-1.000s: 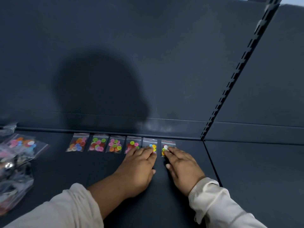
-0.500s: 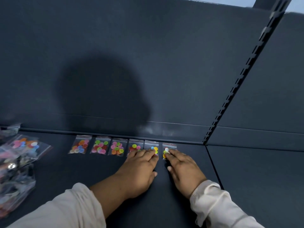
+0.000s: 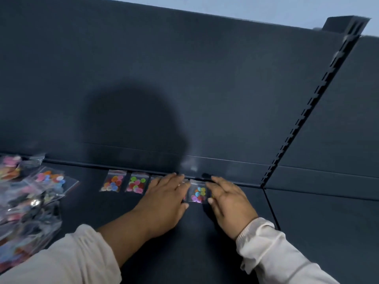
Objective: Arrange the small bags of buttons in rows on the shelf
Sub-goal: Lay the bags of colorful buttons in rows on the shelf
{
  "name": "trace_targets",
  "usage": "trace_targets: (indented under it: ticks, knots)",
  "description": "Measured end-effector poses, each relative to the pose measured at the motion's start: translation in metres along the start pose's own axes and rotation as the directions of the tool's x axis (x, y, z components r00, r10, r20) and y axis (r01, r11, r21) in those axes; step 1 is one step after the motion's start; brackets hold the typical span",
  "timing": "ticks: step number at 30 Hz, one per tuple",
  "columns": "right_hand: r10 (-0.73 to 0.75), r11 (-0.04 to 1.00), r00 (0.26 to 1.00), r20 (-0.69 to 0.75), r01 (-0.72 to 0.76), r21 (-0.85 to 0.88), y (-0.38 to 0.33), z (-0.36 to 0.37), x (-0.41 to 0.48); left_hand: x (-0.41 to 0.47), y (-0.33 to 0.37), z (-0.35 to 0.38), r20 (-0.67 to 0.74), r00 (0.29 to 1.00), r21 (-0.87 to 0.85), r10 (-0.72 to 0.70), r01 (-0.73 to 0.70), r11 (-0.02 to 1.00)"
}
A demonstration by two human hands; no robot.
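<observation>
Small clear bags of coloured buttons lie in a row along the back edge of the dark shelf (image 3: 205, 253). At the row's left end are one bag (image 3: 112, 183) and a second bag (image 3: 137, 185). My left hand (image 3: 164, 198) lies flat with straight fingers over the bags in the middle of the row, hiding them. Another bag (image 3: 198, 194) shows in the gap between my hands. My right hand (image 3: 229, 201) lies flat to its right, fingers stretched toward the back wall, covering the row's last bag.
A loose heap of larger button bags (image 3: 26, 201) sits at the shelf's left end. The dark back panel (image 3: 184, 78) rises behind the row. A slotted upright (image 3: 303, 119) and a seam divide this shelf from the bare one (image 3: 328, 232) on the right.
Both hands slid forward toward the back wall and spread apart, uncovering one bag between them. The camera tilted and moved closer.
</observation>
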State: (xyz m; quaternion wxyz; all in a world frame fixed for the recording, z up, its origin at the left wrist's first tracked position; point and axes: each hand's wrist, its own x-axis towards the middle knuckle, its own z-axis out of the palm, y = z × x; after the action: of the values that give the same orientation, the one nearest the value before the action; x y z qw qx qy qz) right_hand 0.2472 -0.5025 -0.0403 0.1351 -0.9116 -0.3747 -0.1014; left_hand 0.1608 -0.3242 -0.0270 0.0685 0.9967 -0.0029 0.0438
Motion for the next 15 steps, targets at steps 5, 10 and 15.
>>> trace_targets:
  ticks: [5, 10, 15]
  knots:
    - [-0.051, 0.998, 0.999, -0.007, 0.051, 0.026, -0.031, -0.009, 0.023, -0.017, -0.037, -0.023, -0.057, 0.994, 0.038, -0.097, 0.099, 0.994]
    - [-0.132, 0.989, 0.990, 0.043, 0.129, 0.070, -0.089, -0.004, 0.045, -0.055, -0.089, -0.049, -0.115, 0.968, 0.063, -0.222, 0.230, 0.971]
    - [-0.183, 0.978, 0.982, 0.052, 0.176, 0.109, -0.149, 0.011, 0.065, -0.095, -0.140, -0.075, -0.122, 0.940, 0.072, -0.318, 0.328, 0.942]
